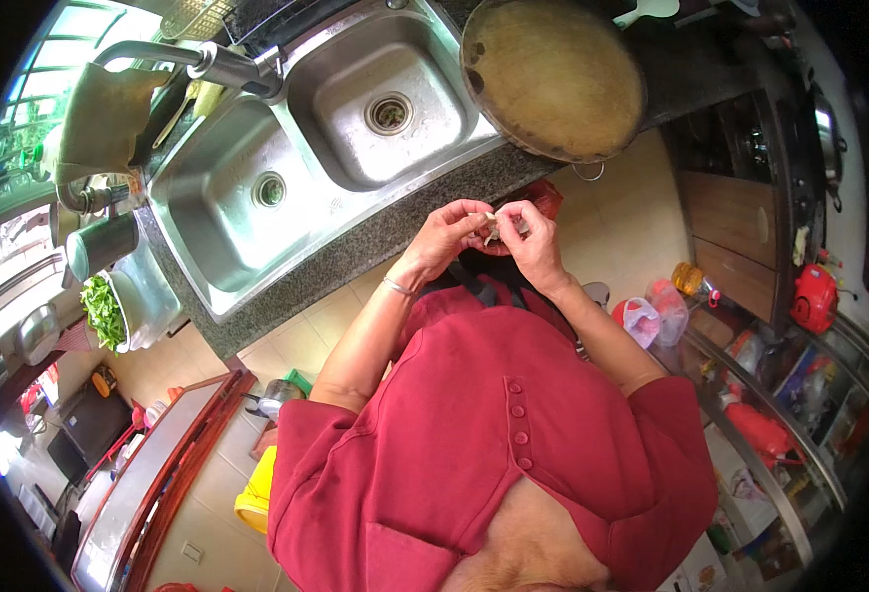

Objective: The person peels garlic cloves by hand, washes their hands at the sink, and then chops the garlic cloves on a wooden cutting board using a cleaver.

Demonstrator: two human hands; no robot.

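Both hands meet in front of my body, just off the granite counter edge. My left hand (445, 235) pinches a small pale piece (491, 229), perhaps a garlic clove, between its fingers. On the piece's other side, the fingertips of my right hand (532, 240) also grip it. What exactly it is cannot be told at this size. Under and behind the hands a red plastic bag (547, 198) shows in part; its contents are hidden.
Beyond the hands lies a double steel sink (331, 194) with a faucet (235, 68). A large round wooden board (556, 74) overhangs the granite counter (279, 296). At left, a white container (138, 296) holds cut greens (103, 312). A yellow bucket (258, 492) stands on the floor.
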